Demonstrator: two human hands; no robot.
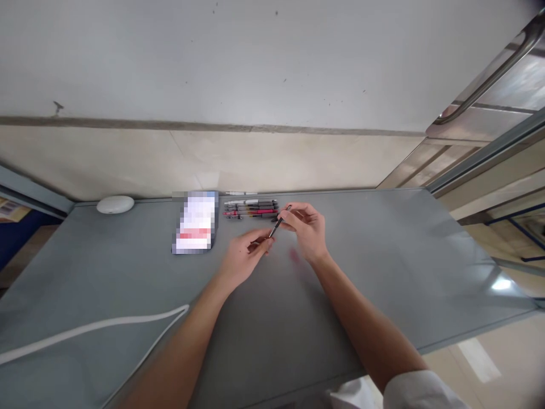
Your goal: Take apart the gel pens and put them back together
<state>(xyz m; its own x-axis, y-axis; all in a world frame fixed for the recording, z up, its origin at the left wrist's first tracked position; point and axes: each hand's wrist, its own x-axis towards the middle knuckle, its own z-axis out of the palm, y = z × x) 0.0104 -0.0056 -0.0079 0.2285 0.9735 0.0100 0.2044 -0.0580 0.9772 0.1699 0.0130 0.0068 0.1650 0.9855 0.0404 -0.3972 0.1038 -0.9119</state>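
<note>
Grey table (383,255), white cord (91,328) near left. Next, left hand (243,254) and right hand (310,232), fingertips pinching opposite ends of one dark pen (277,225), tilted. Just beyond: row of pens (255,213), lit phone (196,224) left of it. Pale wall (298,159) behind.

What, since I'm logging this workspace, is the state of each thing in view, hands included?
Left hand: closed around the dark pen's nearer end
Right hand: pinching its farther end
Dark pen: held slanted between both hands
Row of pens: lying side by side
Phone: face up, screen lit, content blurred
White rounded object: lying flat; open or shut unclear
White cord: bent sharply back on itself
</note>
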